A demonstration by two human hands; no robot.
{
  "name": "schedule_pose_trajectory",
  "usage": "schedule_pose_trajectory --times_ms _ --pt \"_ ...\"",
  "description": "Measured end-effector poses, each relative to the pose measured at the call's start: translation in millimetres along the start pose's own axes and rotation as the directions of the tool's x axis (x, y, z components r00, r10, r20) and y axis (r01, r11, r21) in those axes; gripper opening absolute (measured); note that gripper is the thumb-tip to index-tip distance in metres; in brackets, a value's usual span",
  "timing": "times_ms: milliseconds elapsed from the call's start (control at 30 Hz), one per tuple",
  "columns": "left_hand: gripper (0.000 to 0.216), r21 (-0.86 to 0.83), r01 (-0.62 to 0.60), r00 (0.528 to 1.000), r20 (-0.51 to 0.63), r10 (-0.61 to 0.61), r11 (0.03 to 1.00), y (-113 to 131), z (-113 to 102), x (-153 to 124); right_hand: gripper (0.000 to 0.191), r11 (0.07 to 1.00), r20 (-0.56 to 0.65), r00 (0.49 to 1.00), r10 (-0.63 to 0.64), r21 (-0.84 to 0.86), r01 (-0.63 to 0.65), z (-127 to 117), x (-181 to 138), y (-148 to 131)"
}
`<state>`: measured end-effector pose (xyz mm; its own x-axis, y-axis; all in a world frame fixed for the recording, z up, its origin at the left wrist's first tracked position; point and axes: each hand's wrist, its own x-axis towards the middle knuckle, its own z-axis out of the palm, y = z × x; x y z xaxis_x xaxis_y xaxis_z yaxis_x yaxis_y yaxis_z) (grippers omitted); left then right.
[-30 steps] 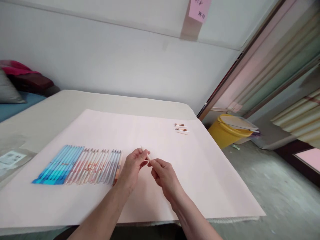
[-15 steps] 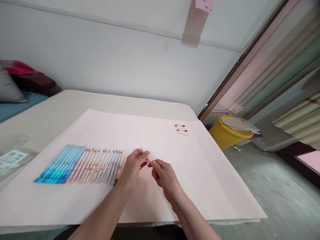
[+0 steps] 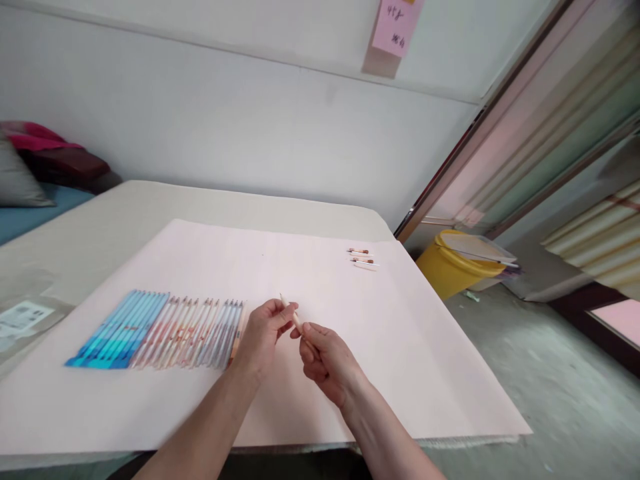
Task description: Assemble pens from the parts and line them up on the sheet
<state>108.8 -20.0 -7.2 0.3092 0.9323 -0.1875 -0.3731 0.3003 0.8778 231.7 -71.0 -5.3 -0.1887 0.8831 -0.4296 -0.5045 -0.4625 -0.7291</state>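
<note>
My left hand (image 3: 263, 331) is closed around the middle of a pale, cream-coloured pen (image 3: 297, 323), whose pointed tip sticks up past the fingers. At its lower end, my right hand (image 3: 324, 357) pinches the pen between thumb and fingers. Both hands are above the pink-white sheet, just right of a row of pens. The row begins with blue pens (image 3: 123, 327) and goes on with clear-barrelled pens (image 3: 190, 333), all side by side with tips away from me. An orange-brown piece lies at its right end, partly behind my left wrist.
Small pen parts (image 3: 363, 259) lie toward the sheet's far right. A plastic bag with a white label (image 3: 25, 317) is at the left. The table (image 3: 250, 207) meets a wall with a pink note (image 3: 395, 27). A yellow bin (image 3: 450, 267) stands on the floor at right.
My right hand has shifted slightly down and right along the pen, and more of its barrel shows between my hands. The view has tilted up slightly, showing more of the pink note.
</note>
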Motion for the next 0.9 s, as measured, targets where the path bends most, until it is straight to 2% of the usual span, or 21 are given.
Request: schedule_pose_trajectory --times_ms 100,167,267,333,467,567,700,900 --pt "0.019 -0.031 0.022 0.999 0.047 -0.021 0.999 -0.2 -1.5 0.9 0.024 0.994 0.032 0.997 0.067 0.084 -0.069 -0.6 0.0 0.1" --pt "0.022 -0.041 0.033 0.998 0.051 -0.031 0.999 0.0 -0.9 0.3 0.025 0.995 0.018 0.998 0.057 0.086 -0.058 0.0 0.2 -0.1" --pt "0.022 -0.011 0.033 0.999 -0.006 -0.033 0.999 0.6 1.3 -1.0 0.028 1.000 -0.018 1.000 -0.001 0.022 0.001 1.5 0.7 0.2" --pt "0.022 0.013 0.037 0.999 -0.020 -0.036 0.999 0.7 2.2 -1.2 0.030 1.000 -0.017 1.000 0.009 0.020 -0.009 1.7 1.2 1.3" --pt "0.024 -0.038 0.071 0.997 0.037 -0.069 0.997 -1.3 1.2 0.4 0.027 0.990 0.005 0.997 0.081 0.115 -0.081 0.2 2.9 4.4" --pt "0.025 -0.055 0.079 0.997 0.018 -0.078 0.995 -3.8 0.6 1.4 0.030 0.992 -0.015 0.998 0.059 0.114 -0.057 0.1 3.9 5.1" --pt "0.021 0.003 0.040 0.999 -0.018 -0.040 0.999 -4.8 0.4 1.0 0.029 0.997 -0.022 0.999 0.026 0.078 -0.024 1.5 3.2 3.9" --pt "0.022 -0.075 0.085 0.996 0.033 -0.083 0.994 -5.3 -0.9 2.6 0.029 0.975 0.016 0.992 0.124 0.187 -0.124 0.4 2.9 3.4"
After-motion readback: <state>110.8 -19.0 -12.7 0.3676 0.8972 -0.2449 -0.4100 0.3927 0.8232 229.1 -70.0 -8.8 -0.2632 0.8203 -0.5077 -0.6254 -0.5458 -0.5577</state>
